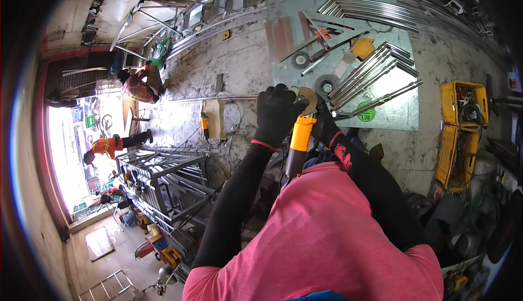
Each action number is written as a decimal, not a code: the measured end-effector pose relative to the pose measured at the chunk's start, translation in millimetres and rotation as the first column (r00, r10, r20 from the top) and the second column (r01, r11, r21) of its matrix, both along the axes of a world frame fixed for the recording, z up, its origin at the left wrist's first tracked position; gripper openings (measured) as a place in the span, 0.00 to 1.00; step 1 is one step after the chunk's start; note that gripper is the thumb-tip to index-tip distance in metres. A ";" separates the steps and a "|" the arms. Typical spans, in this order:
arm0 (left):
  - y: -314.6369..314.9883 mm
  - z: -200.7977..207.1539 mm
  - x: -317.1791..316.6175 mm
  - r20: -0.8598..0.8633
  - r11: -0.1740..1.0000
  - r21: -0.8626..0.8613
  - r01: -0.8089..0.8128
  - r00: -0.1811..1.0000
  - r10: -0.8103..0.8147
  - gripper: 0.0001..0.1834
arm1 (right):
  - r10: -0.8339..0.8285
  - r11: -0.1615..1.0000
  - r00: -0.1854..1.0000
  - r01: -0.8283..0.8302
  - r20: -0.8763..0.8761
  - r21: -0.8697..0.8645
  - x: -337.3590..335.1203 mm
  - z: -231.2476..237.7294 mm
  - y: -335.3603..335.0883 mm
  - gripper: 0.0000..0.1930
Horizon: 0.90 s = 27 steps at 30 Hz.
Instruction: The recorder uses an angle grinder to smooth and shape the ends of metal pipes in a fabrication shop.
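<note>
"Well, what was largest?"
"A greenish sheet, beyond and right of the fingers, with shiny metal bars lying on it."
"And the yellow-and-grey grinder?"
"Its body was just below the fingers, toward the wearer."
"The fingers themselves?"
"The left hand bent its own beside the tan disc; the right hand, opposite, was partly hidden. What either grasped, I couldn't tell."
</note>
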State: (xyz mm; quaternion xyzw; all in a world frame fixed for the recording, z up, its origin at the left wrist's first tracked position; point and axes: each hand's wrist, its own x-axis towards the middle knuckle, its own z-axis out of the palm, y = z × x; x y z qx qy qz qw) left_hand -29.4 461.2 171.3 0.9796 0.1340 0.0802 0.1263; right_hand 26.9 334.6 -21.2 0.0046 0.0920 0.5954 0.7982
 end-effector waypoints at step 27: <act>13.1 4.4 2.9 -0.030 0.997 -0.071 0.024 0.999 -0.026 0.15 | 0.039 0.999 0.998 -0.038 0.048 -0.025 -0.1 3.6 -1.3 0.30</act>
